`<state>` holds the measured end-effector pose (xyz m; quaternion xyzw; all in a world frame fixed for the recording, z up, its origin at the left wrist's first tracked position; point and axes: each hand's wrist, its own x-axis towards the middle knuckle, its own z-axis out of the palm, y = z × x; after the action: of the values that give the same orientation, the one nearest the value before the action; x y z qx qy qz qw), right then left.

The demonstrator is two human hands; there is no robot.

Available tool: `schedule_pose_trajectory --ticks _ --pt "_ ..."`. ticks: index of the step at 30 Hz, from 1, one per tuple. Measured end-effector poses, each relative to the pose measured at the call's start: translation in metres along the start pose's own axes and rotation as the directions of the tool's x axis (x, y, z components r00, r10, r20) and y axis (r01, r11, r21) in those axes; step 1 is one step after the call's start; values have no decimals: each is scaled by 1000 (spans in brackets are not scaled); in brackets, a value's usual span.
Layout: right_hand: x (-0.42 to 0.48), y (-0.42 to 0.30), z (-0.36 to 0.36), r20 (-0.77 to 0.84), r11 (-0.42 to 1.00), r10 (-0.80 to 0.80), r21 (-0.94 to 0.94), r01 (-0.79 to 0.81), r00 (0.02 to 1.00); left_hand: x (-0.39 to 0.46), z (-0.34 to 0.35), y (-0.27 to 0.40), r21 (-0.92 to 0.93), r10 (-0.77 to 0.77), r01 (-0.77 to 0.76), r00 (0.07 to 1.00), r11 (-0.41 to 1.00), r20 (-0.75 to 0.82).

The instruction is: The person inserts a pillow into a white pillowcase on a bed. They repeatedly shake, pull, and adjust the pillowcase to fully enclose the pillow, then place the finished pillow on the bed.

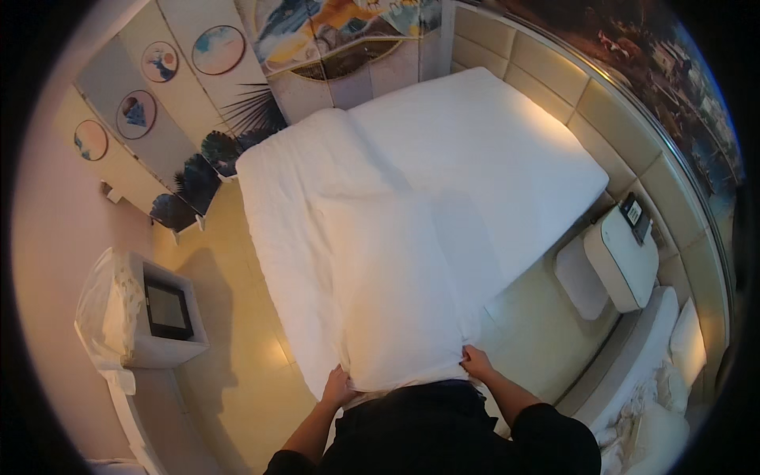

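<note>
A white duvet or its cover (392, 285) lies over the near and left parts of a bed and reaches to my waist. My left hand (339, 387) grips its edge near the left corner. At the right, my right hand (475, 361) pinches the same cloth by its other near corner. Between my hands the edge hangs against my dark clothes. Creases run through the cloth towards the far side. Beyond it a smooth white sheet (504, 154) covers the mattress, up to the padded headboard wall.
A white bedside table (623, 255) bearing a dark object stands at the right, near a white sofa (629, 356) with cushions. On the left is a white cabinet (172, 350) with a dark screen. A folding screen (178, 119) with painted panels stands beyond the bed's foot.
</note>
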<state>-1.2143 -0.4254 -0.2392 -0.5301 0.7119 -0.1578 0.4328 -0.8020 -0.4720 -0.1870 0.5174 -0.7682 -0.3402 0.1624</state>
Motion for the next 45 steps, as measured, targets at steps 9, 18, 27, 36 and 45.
schedule_pose_trajectory --ticks 9,18,27,36,45 --pt "5 33 46 -195 942 287 237 -239 938 -21 56 -49 36 -452 453 892 891 -31" --pt "18 -170 -162 -155 603 39 791 100 987 121 -116 50 -794 -532 253 840 553 -104" --pt "-40 -314 -126 -256 664 -667 -631 401 700 215 -156 162 -869 -205 186 974 458 100" --pt "52 -270 -118 -658 849 -454 -116 515 601 202 -55 147 -819 -254 -321 841 475 -477" --pt "75 -320 -156 -645 759 -462 68 648 609 217 30 126 -875 -289 -165 902 456 -321"
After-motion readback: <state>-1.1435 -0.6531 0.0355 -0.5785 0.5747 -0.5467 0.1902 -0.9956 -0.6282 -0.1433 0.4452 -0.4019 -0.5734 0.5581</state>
